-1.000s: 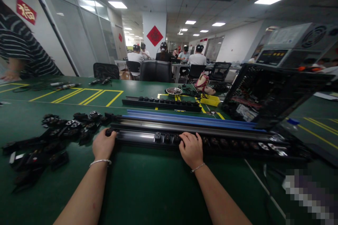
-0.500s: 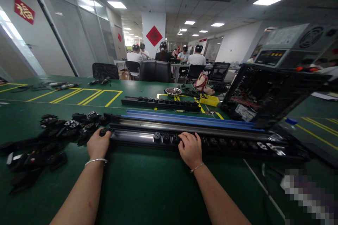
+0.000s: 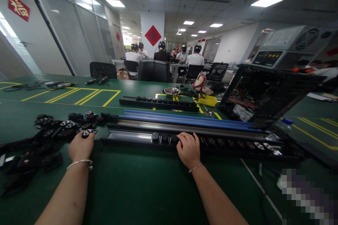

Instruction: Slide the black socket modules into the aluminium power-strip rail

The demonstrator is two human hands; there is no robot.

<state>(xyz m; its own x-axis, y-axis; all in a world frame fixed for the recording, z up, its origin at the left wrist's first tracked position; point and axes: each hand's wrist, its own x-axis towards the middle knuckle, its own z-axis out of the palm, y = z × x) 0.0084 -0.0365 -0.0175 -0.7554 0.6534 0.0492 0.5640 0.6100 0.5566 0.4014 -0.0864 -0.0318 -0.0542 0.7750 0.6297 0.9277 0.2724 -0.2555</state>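
A long black metal channel (image 3: pixel 132 137) lies across the green table, its left part bare and shiny inside. Black socket modules (image 3: pixel 155 137) sit in a row along the rest of it. My right hand (image 3: pixel 188 149) rests on this row, fingers bent over the modules. Just left of the channel's end, my left hand (image 3: pixel 81 146) is closed on a small black socket module (image 3: pixel 89 133) with pale metal on it. Beside that hand spreads a pile of similar black parts (image 3: pixel 47 123). Behind the channel lie another metal channel and a blue strip (image 3: pixel 190 119).
Farther back are a second filled black strip (image 3: pixel 158 103), a metal bowl (image 3: pixel 172 91) and a yellow tray (image 3: pixel 208 100). An open computer case (image 3: pixel 264 91) stands at the right. Cables (image 3: pixel 100 80) lie at the back left. People sit at desks beyond.
My left hand has moved left from the channel's left end to the edge of the pile, and a module now shows at its fingertips. My right hand stays on the row.
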